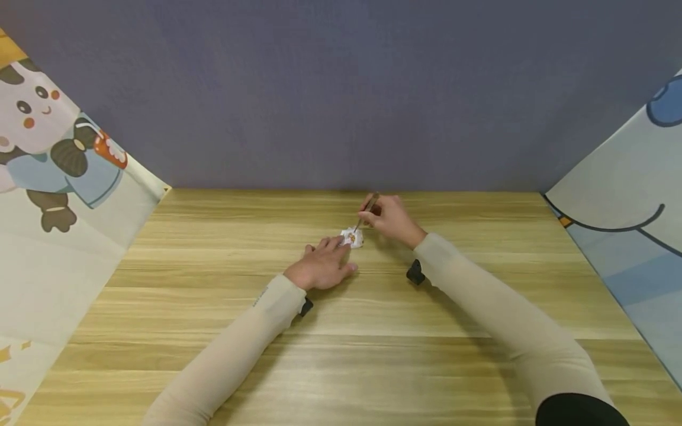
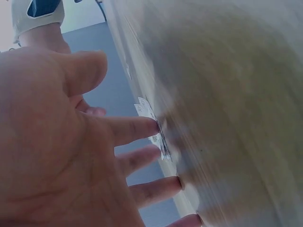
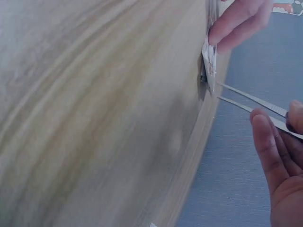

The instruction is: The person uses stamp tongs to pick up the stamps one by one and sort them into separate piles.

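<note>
A small white paper piece with a coloured print lies on the wooden table, and in the left wrist view it looks like a few thin layers. My left hand rests over its left side, fingers fairly straight, with fingertips touching the paper and the table. Between thumb and fingers my right hand pinches a pair of tweezers, pointing down at the paper. The right wrist view shows the tweezers' two tips apart, close to the paper's edge; whether they touch it I cannot tell.
The wood-grain table ends at a grey-blue wall panel. Cartoon-printed panels stand on the left and on the right. Dark wrist devices sit under both cuffs.
</note>
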Tool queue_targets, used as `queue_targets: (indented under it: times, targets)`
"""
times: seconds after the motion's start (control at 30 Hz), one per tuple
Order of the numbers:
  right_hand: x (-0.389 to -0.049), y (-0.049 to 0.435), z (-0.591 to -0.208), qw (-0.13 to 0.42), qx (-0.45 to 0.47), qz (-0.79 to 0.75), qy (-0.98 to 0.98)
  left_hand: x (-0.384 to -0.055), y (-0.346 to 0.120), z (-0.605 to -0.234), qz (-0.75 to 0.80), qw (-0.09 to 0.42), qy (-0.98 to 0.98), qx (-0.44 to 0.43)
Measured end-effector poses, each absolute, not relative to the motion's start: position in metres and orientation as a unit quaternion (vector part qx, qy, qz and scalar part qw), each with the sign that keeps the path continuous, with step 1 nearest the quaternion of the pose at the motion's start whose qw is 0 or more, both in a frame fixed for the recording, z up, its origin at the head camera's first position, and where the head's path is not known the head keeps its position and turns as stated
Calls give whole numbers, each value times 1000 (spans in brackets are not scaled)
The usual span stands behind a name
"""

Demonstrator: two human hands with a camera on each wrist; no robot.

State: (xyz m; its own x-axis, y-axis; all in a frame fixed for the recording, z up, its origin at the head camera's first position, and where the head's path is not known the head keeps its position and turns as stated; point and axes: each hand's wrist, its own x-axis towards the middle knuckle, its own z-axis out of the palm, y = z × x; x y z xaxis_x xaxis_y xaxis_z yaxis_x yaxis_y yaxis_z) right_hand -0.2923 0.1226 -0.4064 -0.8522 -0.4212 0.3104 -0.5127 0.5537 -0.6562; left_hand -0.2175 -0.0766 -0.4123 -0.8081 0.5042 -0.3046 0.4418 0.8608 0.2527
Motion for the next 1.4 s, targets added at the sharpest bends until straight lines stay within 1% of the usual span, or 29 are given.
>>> queue_targets:
  times: [0.33, 0.67, 0.9, 1.0, 1.17, 1.3, 1.4]
  targets:
    - [-292, 120, -407, 54, 257, 410, -874, -218, -76, -413, 74, 189, 946, 252]
    - [-288, 116, -404, 61, 276, 409, -868, -217, -77, -412, 72, 191, 947, 248]
    - [-288, 119, -402, 100, 284, 419, -857, -218, -77, -411, 75, 192, 945, 255]
    - [-286, 124, -396, 105, 280, 424, -855, -218, -76, -410, 72, 188, 945, 256]
    - [-283, 139, -379, 113, 251, 452, -848, -216, -71, -410, 77, 163, 950, 256]
    - [-284, 161, -368, 126, 225, 459, -850, -217, -65, -408, 71, 125, 956, 257]
    - [-286, 179, -364, 122, 204, 453, -859, -219, -57, -406, 62, 96, 958, 262]
